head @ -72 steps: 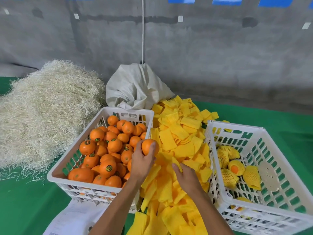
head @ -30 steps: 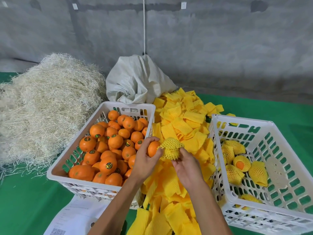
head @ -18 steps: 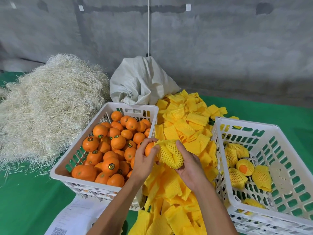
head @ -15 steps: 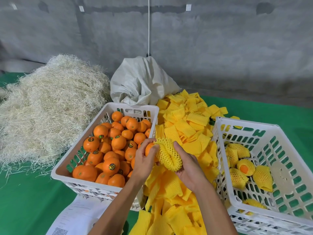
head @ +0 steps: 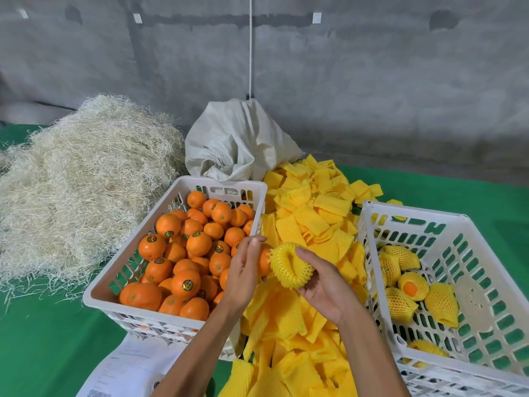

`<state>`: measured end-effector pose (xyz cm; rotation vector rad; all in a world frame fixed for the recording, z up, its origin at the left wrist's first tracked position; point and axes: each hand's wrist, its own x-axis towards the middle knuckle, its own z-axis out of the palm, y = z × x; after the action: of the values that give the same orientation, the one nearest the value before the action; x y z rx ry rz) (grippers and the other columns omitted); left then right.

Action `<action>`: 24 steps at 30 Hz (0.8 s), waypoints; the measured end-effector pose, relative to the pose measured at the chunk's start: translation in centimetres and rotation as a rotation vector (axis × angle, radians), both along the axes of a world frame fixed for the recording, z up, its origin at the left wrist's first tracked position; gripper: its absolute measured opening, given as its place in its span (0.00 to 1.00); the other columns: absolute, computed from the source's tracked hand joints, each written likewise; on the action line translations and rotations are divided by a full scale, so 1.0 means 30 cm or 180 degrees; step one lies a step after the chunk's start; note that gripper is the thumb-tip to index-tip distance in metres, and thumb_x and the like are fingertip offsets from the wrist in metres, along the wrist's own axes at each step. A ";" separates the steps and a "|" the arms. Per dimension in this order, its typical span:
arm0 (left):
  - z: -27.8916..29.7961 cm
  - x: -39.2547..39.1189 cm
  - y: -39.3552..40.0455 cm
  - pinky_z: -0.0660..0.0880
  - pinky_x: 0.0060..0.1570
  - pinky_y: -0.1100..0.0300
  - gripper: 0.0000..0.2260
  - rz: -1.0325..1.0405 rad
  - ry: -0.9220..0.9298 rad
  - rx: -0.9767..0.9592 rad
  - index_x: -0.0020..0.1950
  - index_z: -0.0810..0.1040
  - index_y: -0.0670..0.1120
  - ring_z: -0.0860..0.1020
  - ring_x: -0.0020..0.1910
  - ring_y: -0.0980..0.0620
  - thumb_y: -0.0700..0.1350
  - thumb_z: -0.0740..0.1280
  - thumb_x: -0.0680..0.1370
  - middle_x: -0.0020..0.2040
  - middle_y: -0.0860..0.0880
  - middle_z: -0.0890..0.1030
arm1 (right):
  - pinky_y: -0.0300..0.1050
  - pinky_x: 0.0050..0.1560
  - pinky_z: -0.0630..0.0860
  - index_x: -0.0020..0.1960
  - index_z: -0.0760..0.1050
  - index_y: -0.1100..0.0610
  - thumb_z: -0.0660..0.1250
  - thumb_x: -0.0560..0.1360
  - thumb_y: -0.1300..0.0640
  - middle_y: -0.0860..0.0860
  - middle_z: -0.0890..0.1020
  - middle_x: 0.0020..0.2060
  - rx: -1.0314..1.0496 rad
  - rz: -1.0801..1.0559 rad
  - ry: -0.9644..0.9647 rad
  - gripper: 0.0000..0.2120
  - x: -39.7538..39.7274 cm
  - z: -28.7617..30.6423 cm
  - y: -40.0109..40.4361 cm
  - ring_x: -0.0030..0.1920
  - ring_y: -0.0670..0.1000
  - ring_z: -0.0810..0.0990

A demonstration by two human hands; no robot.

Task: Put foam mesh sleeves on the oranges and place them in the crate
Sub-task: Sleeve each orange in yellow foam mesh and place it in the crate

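Observation:
My left hand (head: 244, 269) grips an orange (head: 264, 262), of which only a sliver shows between my palm and the sleeve. My right hand (head: 320, 279) holds a yellow foam mesh sleeve (head: 289, 265) stretched over the orange's right side, thumb inside the sleeve's opening. A white crate (head: 114, 282) on the left holds several bare oranges (head: 186, 285). The white crate (head: 429, 219) on the right holds several sleeved oranges (head: 412, 286). A pile of flat yellow sleeves (head: 312, 216) lies between the crates, under my hands.
A heap of pale straw (head: 80, 181) lies at the left on the green table cover (head: 43, 348). A white sack (head: 237, 141) stands behind the sleeve pile against the grey wall. A printed paper (head: 128, 368) lies at the near edge.
My right hand picked a sleeve from the pile, brought it to the orange in my left hand, and has worked it partway over the fruit. The camera view shifted slightly.

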<state>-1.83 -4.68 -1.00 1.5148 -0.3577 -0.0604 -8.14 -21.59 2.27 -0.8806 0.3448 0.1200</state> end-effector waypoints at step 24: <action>0.090 -0.029 0.039 0.77 0.64 0.44 0.37 -0.0640 0.0383 -0.0144 0.62 0.82 0.40 0.79 0.64 0.43 0.70 0.76 0.68 0.63 0.40 0.80 | 0.50 0.43 0.81 0.63 0.80 0.55 0.69 0.77 0.44 0.58 0.84 0.58 -0.0572 -0.0643 0.0045 0.20 0.111 -0.069 0.120 0.54 0.56 0.85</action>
<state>-2.69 -3.51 1.69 1.4195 -0.4109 -0.2992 -4.82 -18.00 0.21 -1.0170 0.4608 -0.0931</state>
